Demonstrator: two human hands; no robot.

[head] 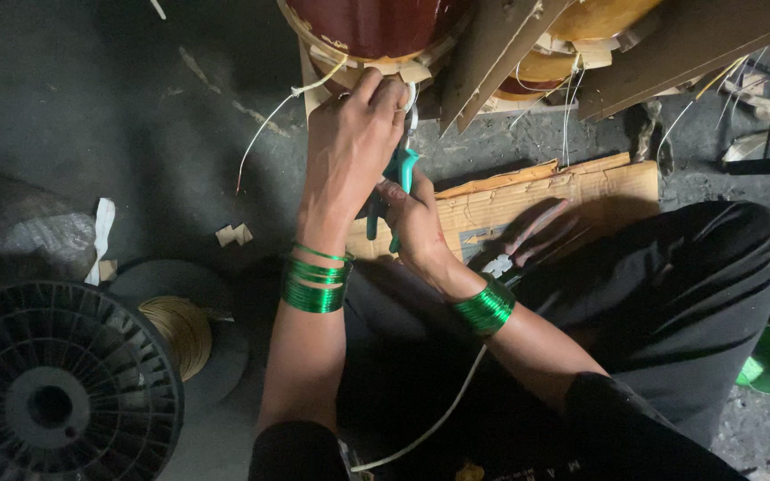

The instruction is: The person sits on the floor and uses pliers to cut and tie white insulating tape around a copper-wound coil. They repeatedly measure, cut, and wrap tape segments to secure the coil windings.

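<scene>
At the coil's lower edge, fingertips first:
left hand (349,142): fingers pinched on white lead wire (409,96) against copper coil (372,25)
right hand (413,223): closed round teal-handled cutters (400,169), tips at wire
risk: blades so close to fingertips, could nick finger or coil insulation
around: cardboard sheet (581,191), black spool (51,392)

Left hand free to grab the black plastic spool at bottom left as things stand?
Probably not at once. The left hand is pressed on the paper-wrapped edge of the red-brown coil, beside the teal-handled pliers in the right hand. The black plastic spool lies unobstructed on the floor; letting go would free the way.
</scene>
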